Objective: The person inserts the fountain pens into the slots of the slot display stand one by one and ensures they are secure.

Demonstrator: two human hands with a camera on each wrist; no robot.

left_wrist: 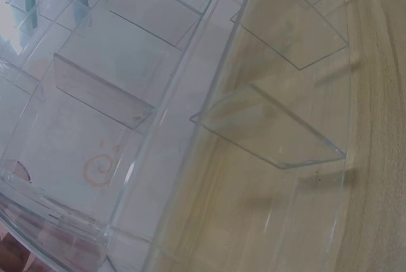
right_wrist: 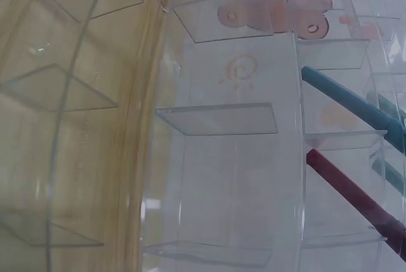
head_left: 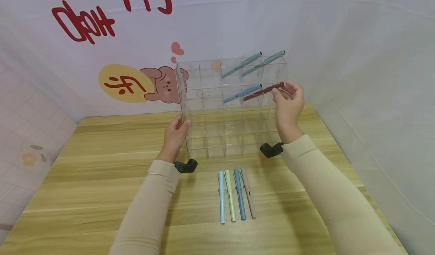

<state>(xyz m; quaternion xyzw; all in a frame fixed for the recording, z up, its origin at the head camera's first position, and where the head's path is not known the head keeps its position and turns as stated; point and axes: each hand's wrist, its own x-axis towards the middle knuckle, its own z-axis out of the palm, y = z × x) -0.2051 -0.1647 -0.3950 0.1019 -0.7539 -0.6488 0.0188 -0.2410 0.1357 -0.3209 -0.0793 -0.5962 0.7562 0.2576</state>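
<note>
Pinching the red pen (head_left: 261, 91) near its upper end between thumb and fingers of the right hand (head_left: 290, 105). Gripping the left side of the rack (head_left: 233, 111) with the left hand (head_left: 174, 138), thumb toward the near side. Red pen aslant in the second tier from the top, lower end inside a compartment, upper end raised to the right. In the next compartment to the left, across a clear divider, the blue pen (head_left: 242, 93), leaning at much the same angle. Above, in the top tier, two pens of a muted teal, the left one (head_left: 242, 65) and the right one (head_left: 263, 63), likewise tilted up to the right.

On the desk (head_left: 102, 172), in front of the rack, four more pens in a loose row, clips toward the rack: from left to right, the light blue pen (head_left: 222, 198), the green pen (head_left: 230, 196), the dark blue pen (head_left: 239, 194) and the mauve pen (head_left: 249, 193). Lying close together, well apart from both hands.

Behind the rack, a pale cloth (head_left: 323, 39) printed with red lettering (head_left: 85, 22), a yellow oval (head_left: 119, 83) and a pink bear (head_left: 167, 85), partly seen through the clear plastic. At each wrist, below a beige sleeve (head_left: 149, 198), a black camera (head_left: 186, 166).
</note>
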